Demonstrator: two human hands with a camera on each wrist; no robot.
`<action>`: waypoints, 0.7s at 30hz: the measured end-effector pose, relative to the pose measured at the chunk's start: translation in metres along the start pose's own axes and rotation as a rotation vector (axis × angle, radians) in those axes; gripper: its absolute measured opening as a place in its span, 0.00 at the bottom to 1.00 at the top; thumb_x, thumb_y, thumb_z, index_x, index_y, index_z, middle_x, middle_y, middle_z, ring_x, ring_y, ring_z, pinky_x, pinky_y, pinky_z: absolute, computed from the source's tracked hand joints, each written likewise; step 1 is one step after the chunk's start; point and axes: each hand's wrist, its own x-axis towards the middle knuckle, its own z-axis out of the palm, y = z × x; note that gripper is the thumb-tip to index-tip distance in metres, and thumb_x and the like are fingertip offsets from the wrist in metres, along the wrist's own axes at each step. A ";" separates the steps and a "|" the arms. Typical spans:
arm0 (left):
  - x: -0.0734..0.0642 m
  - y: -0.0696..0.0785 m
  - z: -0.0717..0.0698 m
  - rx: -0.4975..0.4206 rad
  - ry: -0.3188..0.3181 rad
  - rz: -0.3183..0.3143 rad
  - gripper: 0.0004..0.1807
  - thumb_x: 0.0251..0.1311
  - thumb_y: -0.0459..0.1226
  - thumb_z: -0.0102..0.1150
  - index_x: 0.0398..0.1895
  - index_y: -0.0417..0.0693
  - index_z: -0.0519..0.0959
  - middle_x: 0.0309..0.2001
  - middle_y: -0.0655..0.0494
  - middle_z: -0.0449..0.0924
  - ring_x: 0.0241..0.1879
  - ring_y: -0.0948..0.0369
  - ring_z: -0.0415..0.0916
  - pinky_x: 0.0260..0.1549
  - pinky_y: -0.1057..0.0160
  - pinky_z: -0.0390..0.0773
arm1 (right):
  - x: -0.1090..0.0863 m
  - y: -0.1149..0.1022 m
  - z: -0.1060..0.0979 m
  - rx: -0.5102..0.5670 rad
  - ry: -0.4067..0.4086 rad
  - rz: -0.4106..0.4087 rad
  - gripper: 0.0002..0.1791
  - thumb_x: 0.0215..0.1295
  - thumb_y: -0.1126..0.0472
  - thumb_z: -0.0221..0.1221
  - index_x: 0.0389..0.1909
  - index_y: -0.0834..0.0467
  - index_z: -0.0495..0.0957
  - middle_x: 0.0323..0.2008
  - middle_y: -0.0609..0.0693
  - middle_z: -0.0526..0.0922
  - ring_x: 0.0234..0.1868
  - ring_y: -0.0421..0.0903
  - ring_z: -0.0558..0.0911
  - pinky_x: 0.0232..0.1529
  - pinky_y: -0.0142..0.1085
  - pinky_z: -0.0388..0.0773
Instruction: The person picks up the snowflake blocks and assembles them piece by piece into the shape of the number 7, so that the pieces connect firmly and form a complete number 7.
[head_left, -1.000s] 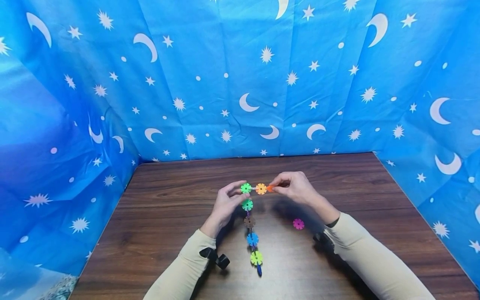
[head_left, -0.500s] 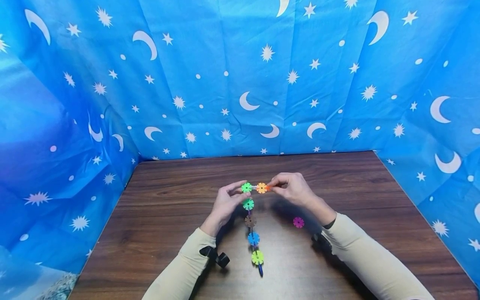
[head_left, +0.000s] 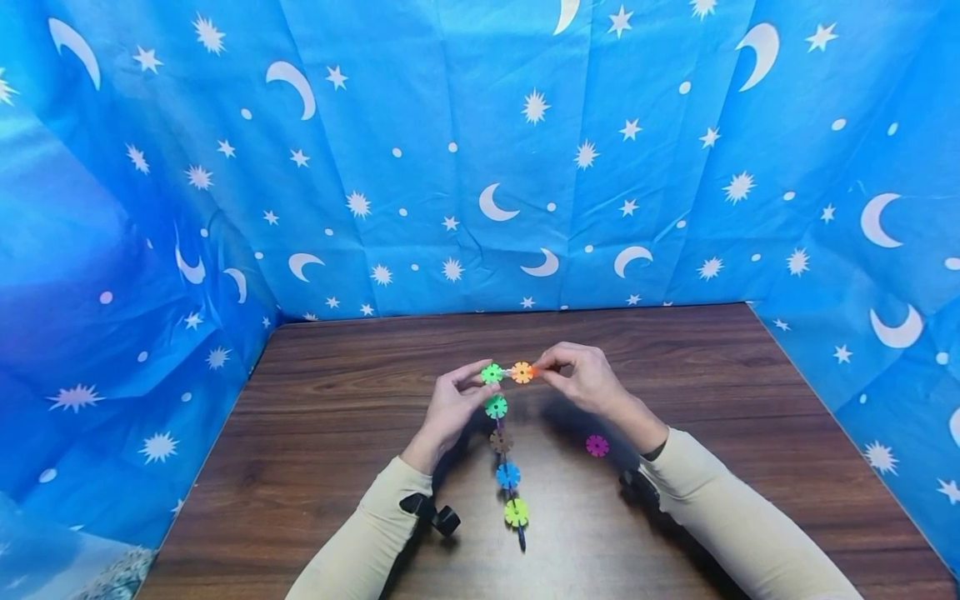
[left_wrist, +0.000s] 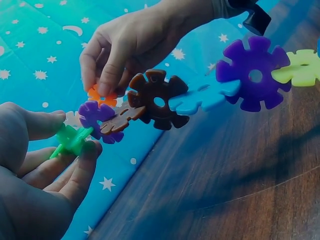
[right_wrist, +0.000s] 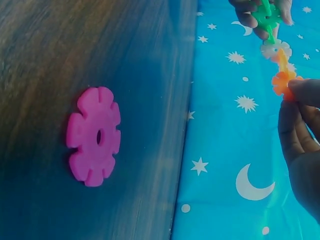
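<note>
A chain of slotted flower-shaped plastic discs hangs between the two hands. My left hand [head_left: 450,408] grips the green discs [left_wrist: 74,140] at its bend between thumb and fingers. A white disc [right_wrist: 272,50] and a light orange disc [head_left: 522,372] lead across to the right. At that end my right hand [head_left: 588,379] pinches an orange disc [right_wrist: 283,82], part of it behind the fingertips. From the left hand the chain runs toward the person through purple, brown [left_wrist: 142,95], blue [left_wrist: 200,100], purple [left_wrist: 257,50] and yellow-green [head_left: 516,512] discs to a dark blue one [head_left: 522,540].
A single pink disc [right_wrist: 82,135] lies on the dark wood table [head_left: 337,400], below the right forearm. Blue cloth [head_left: 420,233] with moons and stars hangs behind the table and at both sides. Each wrist carries a black camera mount [head_left: 435,514].
My right hand has shifted slightly left, and less of the orange disc shows in front of its fingertips. The chain's near end has swung a little right. My left hand stays nearly still.
</note>
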 end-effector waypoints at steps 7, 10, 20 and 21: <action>0.000 0.002 -0.002 -0.033 -0.003 0.001 0.25 0.58 0.29 0.65 0.61 0.41 0.75 0.36 0.54 0.82 0.34 0.63 0.85 0.36 0.68 0.82 | -0.001 0.001 -0.001 -0.021 -0.037 0.037 0.07 0.53 0.66 0.71 0.32 0.53 0.84 0.29 0.43 0.83 0.30 0.36 0.79 0.31 0.34 0.81; 0.000 0.002 -0.003 -0.029 -0.003 -0.003 0.26 0.58 0.29 0.65 0.62 0.38 0.74 0.35 0.56 0.81 0.34 0.63 0.84 0.36 0.68 0.82 | -0.002 0.001 -0.002 -0.025 -0.049 0.054 0.08 0.53 0.65 0.71 0.33 0.53 0.84 0.30 0.44 0.83 0.31 0.37 0.80 0.32 0.32 0.80; 0.001 0.001 -0.005 -0.041 0.005 0.010 0.25 0.58 0.29 0.65 0.60 0.41 0.76 0.35 0.55 0.82 0.34 0.62 0.85 0.36 0.68 0.82 | -0.009 0.004 -0.014 -0.007 -0.157 0.181 0.08 0.55 0.65 0.70 0.36 0.55 0.83 0.33 0.46 0.84 0.34 0.40 0.81 0.37 0.41 0.83; 0.001 0.001 -0.006 -0.039 0.005 0.013 0.25 0.58 0.29 0.65 0.60 0.41 0.75 0.35 0.55 0.82 0.34 0.62 0.85 0.36 0.68 0.82 | -0.011 0.005 -0.016 -0.010 -0.178 0.192 0.08 0.55 0.65 0.70 0.37 0.56 0.83 0.33 0.46 0.84 0.33 0.40 0.81 0.37 0.41 0.82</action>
